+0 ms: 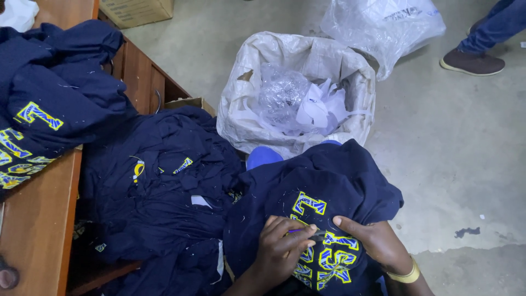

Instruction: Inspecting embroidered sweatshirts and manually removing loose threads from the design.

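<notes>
A navy garment (pixel 334 175) with yellow and blue embroidered letters (pixel 331 255) lies over my lap. My left hand (pixel 280 248) is closed on a small thread-snipping tool (pixel 309 233), whose tip rests on the lettering. My right hand (pixel 378 241), with a yellow band at the wrist, grips and presses the fabric just to the right of the tool. The thumb and fingertips of both hands nearly meet over the letters.
A heap of similar navy garments (pixel 164 181) lies to my left, and more (pixel 49 93) are piled on a wooden table (pixel 38 219). Ahead stands a white sack (pixel 244 109) holding plastic and paper scraps. Beyond are a clear plastic bag (pixel 383 27), a cardboard box (pixel 137 11) and another person's shoe (pixel 474 61).
</notes>
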